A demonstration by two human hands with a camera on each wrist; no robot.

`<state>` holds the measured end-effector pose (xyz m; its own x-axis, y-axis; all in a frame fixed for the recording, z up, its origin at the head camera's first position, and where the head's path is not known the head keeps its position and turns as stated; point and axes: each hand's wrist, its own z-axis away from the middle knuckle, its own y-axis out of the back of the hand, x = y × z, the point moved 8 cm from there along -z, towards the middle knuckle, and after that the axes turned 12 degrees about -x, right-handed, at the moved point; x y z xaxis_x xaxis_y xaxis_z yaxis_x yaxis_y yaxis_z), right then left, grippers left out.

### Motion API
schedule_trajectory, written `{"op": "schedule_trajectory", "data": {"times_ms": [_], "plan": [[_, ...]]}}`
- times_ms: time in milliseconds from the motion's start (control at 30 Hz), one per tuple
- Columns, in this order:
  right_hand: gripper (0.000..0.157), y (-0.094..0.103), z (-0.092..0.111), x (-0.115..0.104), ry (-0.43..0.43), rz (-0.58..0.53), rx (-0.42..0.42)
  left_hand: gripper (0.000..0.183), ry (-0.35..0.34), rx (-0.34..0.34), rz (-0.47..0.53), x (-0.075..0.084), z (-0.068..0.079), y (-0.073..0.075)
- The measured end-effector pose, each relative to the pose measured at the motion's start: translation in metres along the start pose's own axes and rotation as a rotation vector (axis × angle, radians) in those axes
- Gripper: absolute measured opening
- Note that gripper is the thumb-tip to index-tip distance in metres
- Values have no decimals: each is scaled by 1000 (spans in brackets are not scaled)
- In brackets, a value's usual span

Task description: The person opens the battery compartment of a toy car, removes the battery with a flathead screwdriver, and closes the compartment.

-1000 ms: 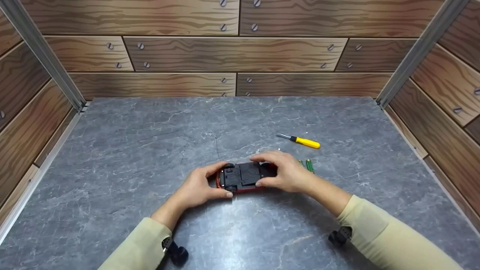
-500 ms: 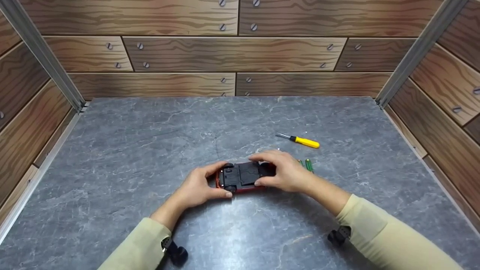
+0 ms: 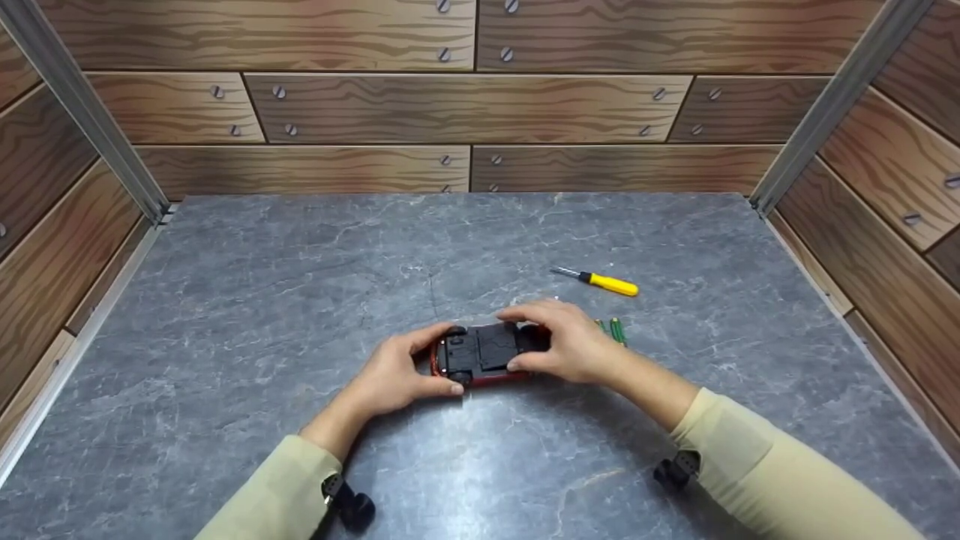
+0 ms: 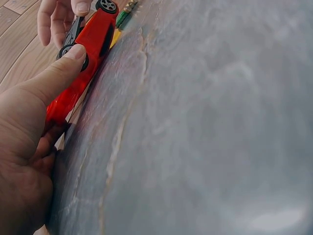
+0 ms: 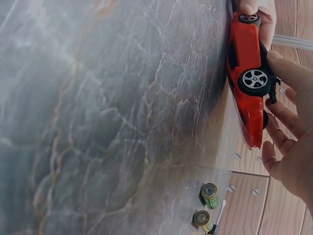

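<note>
A red toy car (image 3: pixel 459 352) lies upside down on the table, its black underside facing up. The left hand (image 3: pixel 386 379) grips its left end, with the thumb on the near side by a wheel and the fingers on the far side. Over the middle of the underside, a flat black cover (image 3: pixel 499 346) sits slightly raised and tilted. The right hand (image 3: pixel 577 345) pinches this cover between thumb and fingers, hiding the car's right end. In the right wrist view, small clips of the cover (image 5: pixel 274 90) stick out beside a wheel, and the red body (image 5: pixel 247 46) rests against the table.
Green batteries (image 3: pixel 618 331) lie just behind the right hand, partly hidden by it. A yellow-handled screwdriver (image 3: pixel 613 285) lies farther back. Tiny bright specks near it are too small to identify. Wood-patterned walls (image 3: pixel 465 109) enclose the grey marbled table (image 3: pixel 300 247).
</note>
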<state>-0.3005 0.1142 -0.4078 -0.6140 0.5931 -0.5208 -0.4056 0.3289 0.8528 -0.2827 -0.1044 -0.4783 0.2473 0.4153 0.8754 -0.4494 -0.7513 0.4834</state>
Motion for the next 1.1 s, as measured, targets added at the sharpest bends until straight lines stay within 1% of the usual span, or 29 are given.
{"op": "schedule_trajectory", "data": {"times_ms": [167, 400, 533, 767, 1100], "plan": [[65, 0, 0, -1, -2, 3, 4, 95, 6, 3, -19, 1, -1, 1], [65, 0, 0, -2, 3, -3, -10, 95, 6, 1, -6, 0, -1, 0], [64, 0, 0, -2, 9, -1, -3, 95, 0, -4, -5, 0, -1, 0], [66, -4, 0, 2, -1, 14, 9, 94, -9, 4, -3, 2, -1, 1], [69, -8, 1, 8, 0, -14, 1, 97, 0, -7, 8, 1, -1, 0]]}}
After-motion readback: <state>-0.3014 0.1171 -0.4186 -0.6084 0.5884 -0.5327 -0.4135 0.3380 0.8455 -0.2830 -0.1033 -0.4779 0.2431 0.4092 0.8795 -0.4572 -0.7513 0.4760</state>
